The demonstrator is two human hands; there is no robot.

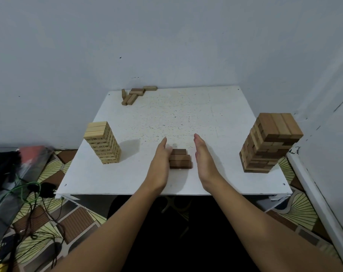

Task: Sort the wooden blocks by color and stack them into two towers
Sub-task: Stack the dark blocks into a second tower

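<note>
- We see dim, even indoor light with a cool cast on the wall point(166, 36).
- Soft shadows fall on the desk point(215, 114) right of the pale tower point(102, 143).
- Wide-angle distortion bends the edges; detail looks slightly soft.

The only writing I can see from here is on the pale tower point(103, 143) standing to my left on the white table point(186, 118): small dark printed numbers run along the side faces of its blocks, one row to each layer. They are too small and blurred for me to read a single figure with any certainty. Nothing else in front of me carries readable text.
</note>
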